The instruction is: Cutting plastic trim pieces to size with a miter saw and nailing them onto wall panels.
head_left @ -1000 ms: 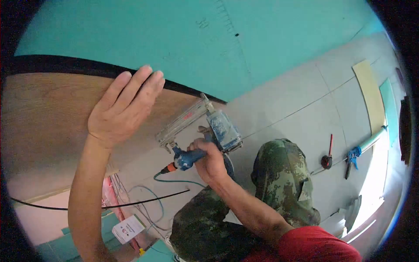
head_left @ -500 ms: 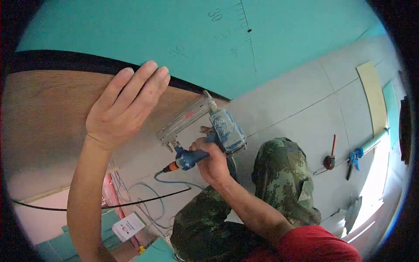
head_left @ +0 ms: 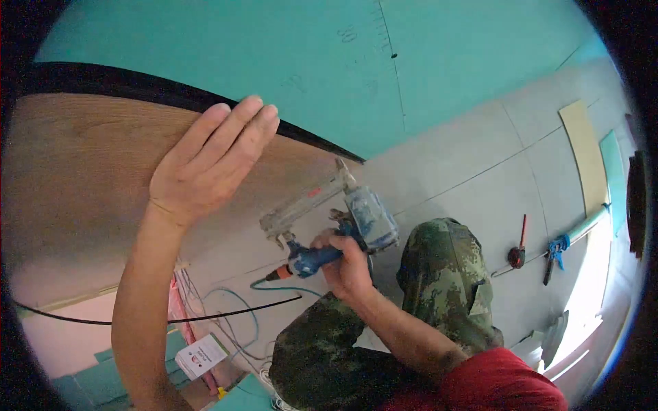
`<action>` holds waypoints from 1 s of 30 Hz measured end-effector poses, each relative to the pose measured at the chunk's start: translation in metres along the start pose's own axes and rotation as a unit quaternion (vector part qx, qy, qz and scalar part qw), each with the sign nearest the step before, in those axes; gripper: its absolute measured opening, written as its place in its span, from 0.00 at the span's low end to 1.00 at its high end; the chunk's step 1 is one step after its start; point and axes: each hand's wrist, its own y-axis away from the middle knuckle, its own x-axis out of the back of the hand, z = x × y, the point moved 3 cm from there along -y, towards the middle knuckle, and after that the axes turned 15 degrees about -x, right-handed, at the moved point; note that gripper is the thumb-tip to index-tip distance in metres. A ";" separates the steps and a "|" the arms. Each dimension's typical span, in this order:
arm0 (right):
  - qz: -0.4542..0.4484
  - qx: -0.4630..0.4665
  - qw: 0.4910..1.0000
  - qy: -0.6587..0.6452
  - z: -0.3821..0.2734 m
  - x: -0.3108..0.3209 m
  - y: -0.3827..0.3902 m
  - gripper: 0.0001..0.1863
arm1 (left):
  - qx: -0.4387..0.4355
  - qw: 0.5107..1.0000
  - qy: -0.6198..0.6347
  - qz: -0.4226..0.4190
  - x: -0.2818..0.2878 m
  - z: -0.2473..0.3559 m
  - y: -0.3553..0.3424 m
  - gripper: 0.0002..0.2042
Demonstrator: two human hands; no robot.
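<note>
My left hand [head_left: 212, 157] lies flat on a brown wood-grain panel [head_left: 82, 137], fingers stretched out and fingertips over the black strip [head_left: 130, 83] along its edge. My right hand [head_left: 346, 264] grips the handle of a worn blue and grey pneumatic nail gun [head_left: 373, 219]. An orange fitting joins the handle's end to a thin teal air hose [head_left: 264, 286]. The gun's nose points up toward the end of the black strip, and a small gap seems to lie between them. Past the strip stands a green board [head_left: 301, 55] with pencil marks.
On the grey tiled floor [head_left: 473, 171] to the right lie a tape measure [head_left: 517, 257], a blue caulking gun [head_left: 558, 248] and a beige strip [head_left: 584, 157]. At lower left are a white box [head_left: 201, 356], tangled hoses and a thin black rod [head_left: 233, 314]. My camouflage-clad knees are close by.
The nail gun in my right hand has shifted right and slightly down, its nose drawing away from the black strip. My left hand appears a little farther right along the panel.
</note>
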 end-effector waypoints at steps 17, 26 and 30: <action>-0.160 0.242 0.881 0.373 -0.044 -0.065 0.045 0.26 | 0.061 0.989 -0.132 0.013 0.102 -0.078 0.016 0.18; -0.234 0.377 0.765 0.467 -0.032 -0.068 0.033 0.16 | 0.048 0.988 -0.144 0.022 0.100 -0.070 0.011 0.19; -0.091 0.348 0.730 0.581 -0.027 -0.055 0.034 0.21 | 0.051 0.987 -0.147 0.035 0.093 -0.069 0.015 0.19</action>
